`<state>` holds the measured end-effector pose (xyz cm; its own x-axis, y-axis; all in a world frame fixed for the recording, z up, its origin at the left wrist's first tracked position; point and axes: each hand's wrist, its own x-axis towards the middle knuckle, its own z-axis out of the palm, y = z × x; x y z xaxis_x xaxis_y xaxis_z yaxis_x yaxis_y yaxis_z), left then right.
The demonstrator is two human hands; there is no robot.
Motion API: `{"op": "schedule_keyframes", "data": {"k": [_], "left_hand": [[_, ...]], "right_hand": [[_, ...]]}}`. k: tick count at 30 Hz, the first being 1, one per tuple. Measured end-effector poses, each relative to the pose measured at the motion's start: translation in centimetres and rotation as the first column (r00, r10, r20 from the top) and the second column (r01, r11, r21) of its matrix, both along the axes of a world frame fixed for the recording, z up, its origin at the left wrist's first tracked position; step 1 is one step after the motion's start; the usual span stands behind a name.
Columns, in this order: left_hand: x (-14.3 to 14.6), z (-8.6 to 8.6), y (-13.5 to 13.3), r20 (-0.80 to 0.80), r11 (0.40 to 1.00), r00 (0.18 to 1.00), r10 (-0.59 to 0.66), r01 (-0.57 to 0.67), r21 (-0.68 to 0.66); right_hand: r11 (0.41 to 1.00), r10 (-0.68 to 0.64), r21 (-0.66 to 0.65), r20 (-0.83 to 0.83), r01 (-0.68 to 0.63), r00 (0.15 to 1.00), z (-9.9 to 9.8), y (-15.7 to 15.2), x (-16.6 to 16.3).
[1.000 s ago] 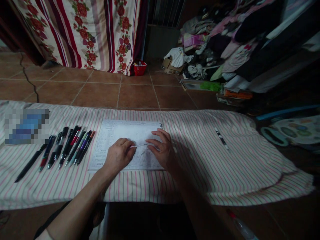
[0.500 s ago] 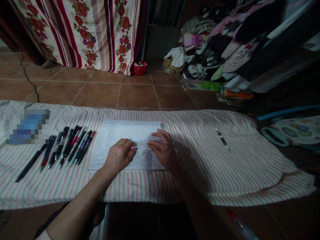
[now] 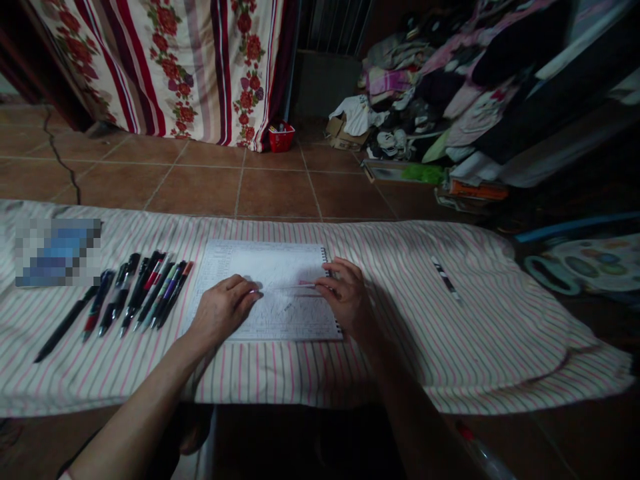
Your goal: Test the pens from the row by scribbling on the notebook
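left hand: my left hand [image 3: 223, 310] rests on the near left part of the page, fingers together and curled, tips at the left end of the rod.

right hand: my right hand [image 3: 347, 297] rests on the right part of the page, fingers slightly spread, tips at the right end of the rod. the light is poor here, so i cannot tell whether either hand is clamped on the rod.

thin rod: a thin pale rod [image 3: 287, 287], possibly a pen refill, with a pink mark toward its right end, lies level across the page between my hands.

work surface: a spiral notebook [image 3: 265, 267] lies open on a striped cloth [image 3: 400, 363], its wire binding along the right edge, its page printed in a dense form.

left of notebook: a row of pens [image 3: 143, 293] lies side by side on the cloth, just beside the notebook. farther left is a pixelated blue patch [image 3: 57, 253].

right of notebook: a single black-and-white pen [image 3: 444, 277] lies on the cloth, well apart from my right hand.

far side: a tiled floor [image 3: 200, 191] runs to a floral curtain [image 3: 170, 67] and a small red basket [image 3: 281, 139]. a heap of clothes [image 3: 425, 87] stands far right.
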<state>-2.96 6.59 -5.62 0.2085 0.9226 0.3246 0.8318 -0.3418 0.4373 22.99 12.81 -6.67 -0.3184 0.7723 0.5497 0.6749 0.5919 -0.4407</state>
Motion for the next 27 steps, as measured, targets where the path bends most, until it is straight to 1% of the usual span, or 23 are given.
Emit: {"op": "schedule_keyframes", "data": {"k": [3,7,9,13,16,18,22,27], "left_hand": [[-0.6,-0.1,-0.1,0.079,1.0,0.997,0.011,-0.009,-0.028],[-0.8,-0.2,-0.2,0.241,0.998,0.97,0.015,0.0,-0.06],[-0.8,-0.1,-0.2,0.282,0.998,0.959,0.006,0.012,-0.061],[-0.6,0.2,-0.3,0.326,0.995,0.944,-0.056,0.079,-0.056],[-0.3,0.5,-0.5,0.402,0.991,0.909,-0.111,0.133,-0.028],[-0.2,0.9,-0.6,0.459,0.99,0.881,-0.111,0.14,-0.03],[-0.4,1.6,-0.7,0.588,0.985,0.807,-0.057,0.14,-0.097],[-0.9,2.0,-0.7,0.783,0.965,0.62,0.048,0.174,-0.196]], "right_hand": [[1.0,0.013,-0.008,0.017,-0.013,1.0,-0.1,-0.2,-0.1],[0.999,0.037,0.003,0.042,-0.037,0.998,0.0,-0.5,-0.7],[0.999,0.048,0.011,0.063,-0.048,0.997,0.0,-0.6,-1.0],[0.998,0.061,0.0,0.102,-0.061,0.993,-0.1,-0.9,-1.4],[0.998,0.066,-0.006,0.138,-0.066,0.988,-0.1,-1.1,-1.6],[0.998,0.062,-0.002,0.162,-0.062,0.985,-0.1,-1.2,-1.7],[0.997,0.071,-0.007,0.184,-0.071,0.98,-0.1,-1.3,-1.7],[0.997,0.076,-0.003,0.177,-0.077,0.981,-0.2,-1.3,-1.8]]}}
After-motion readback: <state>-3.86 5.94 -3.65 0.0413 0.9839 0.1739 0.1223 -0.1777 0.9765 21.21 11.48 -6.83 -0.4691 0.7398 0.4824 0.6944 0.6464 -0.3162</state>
